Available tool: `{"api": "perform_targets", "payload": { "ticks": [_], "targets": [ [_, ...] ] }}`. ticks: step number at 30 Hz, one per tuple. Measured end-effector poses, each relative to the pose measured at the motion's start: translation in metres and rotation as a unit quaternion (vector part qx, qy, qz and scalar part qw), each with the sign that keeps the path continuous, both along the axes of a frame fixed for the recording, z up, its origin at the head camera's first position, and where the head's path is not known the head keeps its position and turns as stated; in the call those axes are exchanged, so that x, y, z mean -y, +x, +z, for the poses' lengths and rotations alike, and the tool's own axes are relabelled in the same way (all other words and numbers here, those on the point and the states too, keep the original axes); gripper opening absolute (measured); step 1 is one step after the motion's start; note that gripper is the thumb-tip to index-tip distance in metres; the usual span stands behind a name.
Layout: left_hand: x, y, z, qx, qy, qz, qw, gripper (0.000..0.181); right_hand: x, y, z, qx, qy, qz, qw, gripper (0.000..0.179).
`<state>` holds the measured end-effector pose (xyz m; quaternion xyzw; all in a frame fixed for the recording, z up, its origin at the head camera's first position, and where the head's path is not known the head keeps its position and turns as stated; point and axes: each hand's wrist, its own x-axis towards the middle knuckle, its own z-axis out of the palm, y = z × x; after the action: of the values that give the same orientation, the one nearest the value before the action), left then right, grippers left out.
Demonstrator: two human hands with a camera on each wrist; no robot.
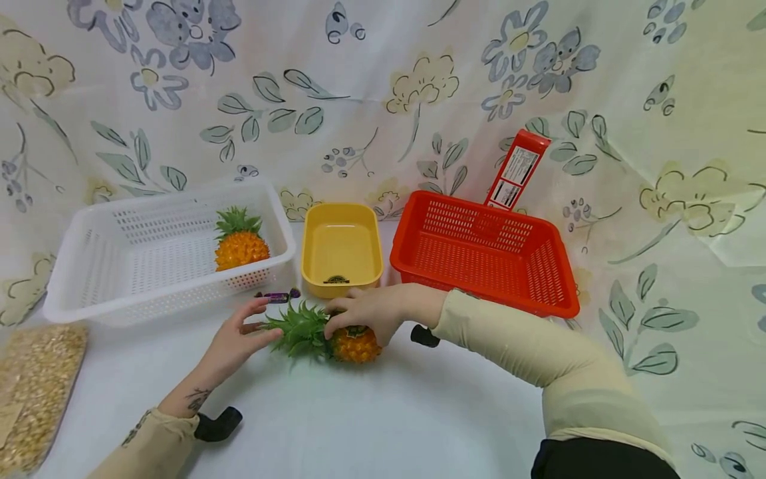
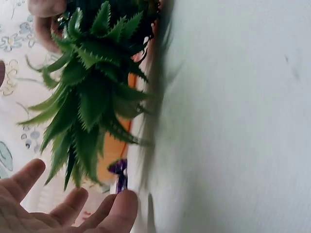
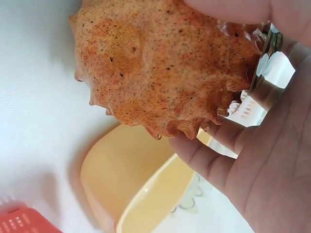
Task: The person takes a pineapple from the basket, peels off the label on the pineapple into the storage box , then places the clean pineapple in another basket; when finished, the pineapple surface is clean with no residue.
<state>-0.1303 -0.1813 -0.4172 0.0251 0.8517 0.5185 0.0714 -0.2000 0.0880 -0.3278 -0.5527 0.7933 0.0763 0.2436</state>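
An orange toy pineapple [image 1: 357, 346] with green spiky leaves [image 1: 302, 330] lies sideways at the middle of the white table. My right hand [image 1: 377, 309] grips its body from above, thumb and fingers round it; the right wrist view shows the bumpy, speckled base [image 3: 146, 68] close up. At the leaf tips is my left hand [image 1: 239, 336], fingers spread and holding nothing; in the left wrist view its fingertips reach just below the leaves [image 2: 92, 102]. Just behind the left hand lies a purple wrapped candy [image 1: 278, 297].
Along the back stand a white basket [image 1: 149, 303] holding another pineapple [image 1: 241, 249], a yellow tub [image 1: 342, 291], and a red basket [image 1: 479, 206] with a red label tag [image 1: 517, 169]. A bag of yellow kernels [image 1: 42, 386] lies at the left edge. Floral cloth hangs behind.
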Motion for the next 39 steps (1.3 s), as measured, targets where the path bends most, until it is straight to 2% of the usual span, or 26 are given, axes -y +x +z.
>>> {"api": "perform_targets", "payload": {
  "ticks": [5,8,10,12,13,14,15,17,20,23,25,26,28,30,34,39],
  "targets": [
    [-0.010,0.002,-0.007,0.012,0.048,-0.015,0.9986,0.067,-0.001,0.002,-0.001,-0.020,-0.001,0.004,0.9998,0.087],
    [-0.013,0.003,-0.011,0.016,0.080,-0.009,0.9966,0.063,-0.007,0.001,-0.003,-0.025,-0.033,-0.006,0.9991,0.092],
    [-0.014,0.004,-0.013,0.014,0.091,-0.003,0.9958,0.060,-0.017,0.000,-0.005,-0.008,-0.081,-0.036,0.9960,0.094],
    [-0.015,0.005,-0.013,0.012,0.092,0.002,0.9957,0.059,-0.031,0.000,-0.008,0.036,-0.149,-0.091,0.9840,0.093],
    [-0.016,0.005,-0.013,0.011,0.088,0.005,0.9961,0.058,-0.039,0.001,-0.010,0.062,-0.186,-0.126,0.9724,0.092],
    [-0.016,0.006,-0.013,0.009,0.082,0.007,0.9965,0.058,-0.048,0.002,-0.014,0.088,-0.222,-0.165,0.9569,0.091],
    [-0.017,0.006,-0.013,0.009,0.076,0.009,0.9970,0.058,-0.055,0.004,-0.018,0.117,-0.257,-0.207,0.9368,0.090],
    [-0.017,0.007,-0.012,0.004,0.053,0.013,0.9985,0.057,-0.067,0.010,-0.029,0.169,-0.312,-0.289,0.8891,0.090],
    [-0.017,0.008,-0.012,-0.005,0.024,0.019,0.9995,0.056,-0.073,0.022,-0.046,0.231,-0.345,-0.401,0.8166,0.096],
    [-0.017,0.009,-0.012,-0.014,0.011,0.026,0.9995,0.054,-0.068,0.034,-0.062,0.299,-0.349,-0.471,0.7528,0.101],
    [-0.017,0.009,-0.012,-0.018,0.015,0.028,0.9993,0.052,-0.063,0.040,-0.072,0.328,-0.356,-0.496,0.7207,0.101],
    [-0.018,0.010,-0.012,-0.022,0.018,0.028,0.9992,0.051,-0.061,0.042,-0.076,0.334,-0.361,-0.502,0.7114,0.100],
    [-0.019,0.010,-0.012,-0.027,0.029,0.027,0.9988,0.049,-0.057,0.045,-0.081,0.333,-0.376,-0.504,0.7024,0.096],
    [-0.019,0.011,-0.013,-0.036,0.039,0.025,0.9983,0.047,-0.055,0.047,-0.085,0.322,-0.390,-0.502,0.7017,0.092],
    [-0.018,0.010,-0.014,-0.055,0.041,0.029,0.9972,0.043,-0.049,0.044,-0.086,0.312,-0.400,-0.496,0.7044,0.088],
    [-0.014,0.007,-0.014,-0.072,0.026,0.043,0.9961,0.041,-0.042,0.031,-0.091,0.302,-0.405,-0.490,0.7102,0.085]
  ]
}}
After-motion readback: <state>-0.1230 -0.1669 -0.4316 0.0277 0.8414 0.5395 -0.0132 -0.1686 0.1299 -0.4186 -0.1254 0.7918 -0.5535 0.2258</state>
